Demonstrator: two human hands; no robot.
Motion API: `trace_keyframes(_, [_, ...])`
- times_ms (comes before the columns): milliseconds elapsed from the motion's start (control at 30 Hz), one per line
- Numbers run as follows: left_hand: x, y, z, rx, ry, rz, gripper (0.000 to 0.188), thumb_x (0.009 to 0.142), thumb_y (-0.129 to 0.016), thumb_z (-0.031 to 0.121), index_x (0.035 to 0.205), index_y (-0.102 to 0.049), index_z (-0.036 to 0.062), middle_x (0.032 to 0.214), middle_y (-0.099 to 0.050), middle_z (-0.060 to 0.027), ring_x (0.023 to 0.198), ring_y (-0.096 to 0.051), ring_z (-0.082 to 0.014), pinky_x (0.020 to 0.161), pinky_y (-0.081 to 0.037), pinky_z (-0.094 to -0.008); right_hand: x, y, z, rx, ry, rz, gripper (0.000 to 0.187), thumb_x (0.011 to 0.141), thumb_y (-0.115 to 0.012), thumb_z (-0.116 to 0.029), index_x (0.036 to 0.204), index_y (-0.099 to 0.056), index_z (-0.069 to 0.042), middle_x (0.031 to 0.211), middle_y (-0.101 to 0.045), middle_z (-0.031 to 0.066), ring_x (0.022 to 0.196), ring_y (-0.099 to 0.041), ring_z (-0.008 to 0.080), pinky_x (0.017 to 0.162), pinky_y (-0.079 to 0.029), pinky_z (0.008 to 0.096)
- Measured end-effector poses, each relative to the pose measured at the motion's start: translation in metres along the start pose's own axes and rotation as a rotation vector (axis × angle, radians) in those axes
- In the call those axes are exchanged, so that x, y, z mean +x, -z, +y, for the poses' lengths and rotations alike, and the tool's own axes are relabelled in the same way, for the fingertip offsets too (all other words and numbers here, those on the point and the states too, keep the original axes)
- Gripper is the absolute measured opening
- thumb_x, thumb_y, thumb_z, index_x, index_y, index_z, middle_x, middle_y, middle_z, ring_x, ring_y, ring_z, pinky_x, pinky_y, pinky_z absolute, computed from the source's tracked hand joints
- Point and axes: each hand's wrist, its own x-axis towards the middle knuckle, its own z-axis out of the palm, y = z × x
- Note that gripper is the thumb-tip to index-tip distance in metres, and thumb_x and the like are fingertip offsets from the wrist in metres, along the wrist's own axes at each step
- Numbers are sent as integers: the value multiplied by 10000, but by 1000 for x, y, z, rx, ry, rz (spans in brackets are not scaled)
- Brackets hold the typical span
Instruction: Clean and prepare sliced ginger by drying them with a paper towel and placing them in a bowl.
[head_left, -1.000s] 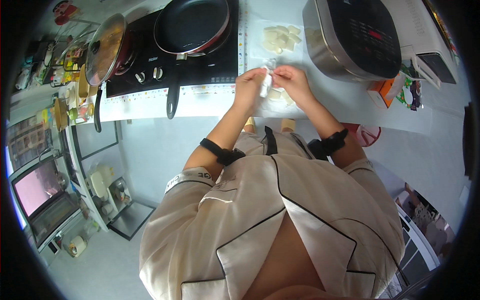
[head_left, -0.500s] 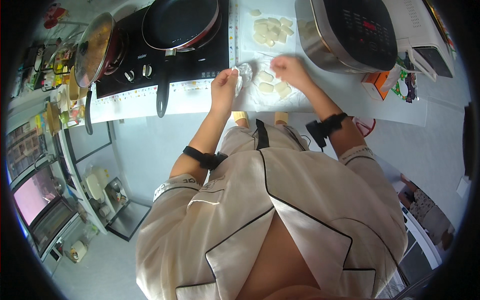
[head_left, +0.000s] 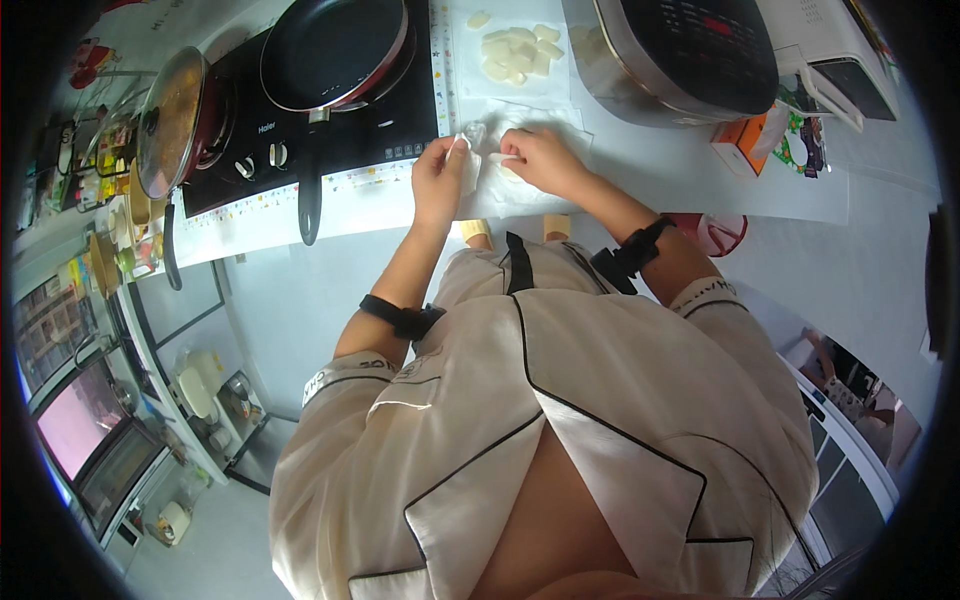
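My left hand (head_left: 437, 180) is closed on a crumpled white paper towel (head_left: 464, 170), held upright at the counter's near edge. Just to its right, my right hand (head_left: 542, 160) pinches a pale white slice (head_left: 500, 158) between thumb and fingers, close to the towel. Beneath the right hand lies a spread white paper sheet (head_left: 490, 200); the hand covers most of what rests on it. Farther back, several similar pale slices (head_left: 520, 52) sit in a loose pile on another white sheet, one lying apart.
Left of my hands is a black cooktop (head_left: 235, 135) with a black frying pan (head_left: 335, 50), its handle (head_left: 310, 200) reaching over the near edge. A glass-lidded pan (head_left: 172, 130) stands farther left. At right are a rice cooker (head_left: 690, 55) and an orange box (head_left: 742, 148).
My right hand has moved left and lower, closer to the left hand, now pinching a pale slice and covering the near slices. The view has shifted slightly.
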Motion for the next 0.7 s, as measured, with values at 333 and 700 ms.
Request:
trace_keyframes(333, [5,-34,16,166,-129,-243,166,948,-635,133,1037,-677,-1,873,-687,-31,786,-575,-76,704,-458,-224,0,19,-9,855,-227,43,149,844,-726,-58,942,-643,17,876,-690,78,753,-651,133,682,-526,263])
trace_keyframes(700, [1,-40,37,-311,242,-384,260,962,-569,47,1215,-583,-10,1004,-670,-32,902,-601,-83,802,-476,-214,-8,30,8,1120,-462,109,197,824,-698,-32,1004,-643,28,937,-677,77,847,-654,143,725,-560,279])
